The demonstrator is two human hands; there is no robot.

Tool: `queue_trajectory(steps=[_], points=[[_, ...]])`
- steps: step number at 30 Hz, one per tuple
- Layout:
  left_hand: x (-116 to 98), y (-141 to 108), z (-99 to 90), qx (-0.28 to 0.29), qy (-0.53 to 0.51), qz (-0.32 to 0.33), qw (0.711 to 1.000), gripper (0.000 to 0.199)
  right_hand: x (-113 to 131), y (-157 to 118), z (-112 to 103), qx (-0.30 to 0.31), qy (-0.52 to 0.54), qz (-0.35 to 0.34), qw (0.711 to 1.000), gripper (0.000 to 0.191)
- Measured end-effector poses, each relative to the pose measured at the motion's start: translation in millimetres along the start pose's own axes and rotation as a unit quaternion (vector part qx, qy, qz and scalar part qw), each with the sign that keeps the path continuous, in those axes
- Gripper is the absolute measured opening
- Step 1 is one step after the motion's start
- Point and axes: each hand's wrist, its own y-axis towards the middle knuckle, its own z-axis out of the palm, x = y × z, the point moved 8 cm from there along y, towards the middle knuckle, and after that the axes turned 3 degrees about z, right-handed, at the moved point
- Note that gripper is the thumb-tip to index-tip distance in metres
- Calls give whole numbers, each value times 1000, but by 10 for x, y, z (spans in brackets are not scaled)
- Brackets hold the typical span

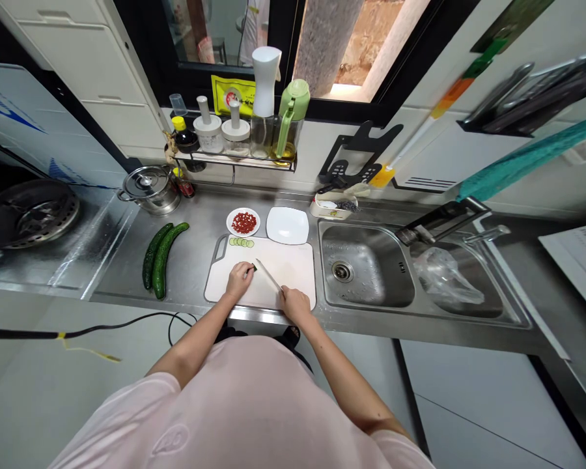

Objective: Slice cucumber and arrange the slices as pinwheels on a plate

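Observation:
A white cutting board (293, 267) with a grey handle lies on the steel counter in front of me. On its left part my left hand (241, 280) is closed around a short piece of cucumber (254, 268), mostly covered by my fingers. My right hand (294, 303) grips a knife (268, 275) by its handle, the blade angled up and left towards the cucumber piece. Several thin cucumber slices (241, 242) lie in an overlapping row at the board's upper left. Behind the board stand a plate of chopped red pieces (244, 223) and a white square plate (287, 225).
Two whole cucumbers (162, 260) lie left of the board, with a lidded steel pot (151, 189) behind them. A wok (27, 212) sits at far left. To the right is a double sink (366, 264) with a plastic bag (446, 277). A condiment shelf (234, 158) hangs above.

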Motion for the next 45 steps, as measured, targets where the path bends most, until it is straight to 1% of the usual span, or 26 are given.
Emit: queue_trajectory(steps=[5,9,12,14,16,17,18,20,22,24,26,27,30,35,37,38,40,42,43,45], points=[[27,-19,-9,-11,-1,-24,1000,17,-100,2,-35,-15,-3,31,999,35],[87,-26,-43,-25,-18,-68,997,20,-130,-7,-106,-49,2,31,998,32],[162,-20,-135,-68,-38,-131,988,24,-134,-24,-190,-90,5,30,995,29],[186,-1,-220,-106,-48,-170,979,27,-140,-32,-235,-109,3,34,993,34],[150,54,-290,-127,-57,-182,973,28,-148,-33,-269,-121,2,38,992,41],[106,100,-313,-125,-60,-178,974,28,-150,-31,-284,-125,2,39,991,44],[47,156,-327,-116,-60,-166,977,28,-152,-29,-300,-129,3,39,991,46],[-109,281,-333,-80,-45,-125,988,27,-150,-25,-330,-137,3,36,990,47],[-291,395,-300,-24,-11,-70,997,25,-144,-23,-358,-147,-1,30,989,48],[-440,467,-215,48,18,-23,998,26,-133,-23,-381,-158,-7,20,987,48],[-536,498,-135,103,39,5,994,27,-124,-26,-397,-169,-11,9,985,47],[-567,504,-103,122,47,14,991,26,-122,-28,-401,-175,-13,4,984,47],[-621,505,-47,145,54,24,988,24,-136,-35,-398,-187,-16,-3,982,47],[-672,480,-5,136,18,24,990,17,-195,-37,-344,-177,-18,1,984,47],[-581,481,-23,105,9,-15,994,15,-235,-37,-316,-167,-17,9,986,46],[-486,482,-40,83,7,-52,995,16,-261,-38,-300,-161,-16,15,987,46],[-218,472,-74,38,3,-151,988,18,-320,-42,-273,-153,-15,29,988,46],[60,461,-55,24,-11,-237,971,18,-375,-50,-252,-151,-13,40,988,47],[178,468,-45,18,-16,-266,964,18,-399,-53,-241,-150,-11,44,988,48],[351,515,-20,13,-19,-293,956,17,-439,-58,-218,-147,-8,53,988,47]])
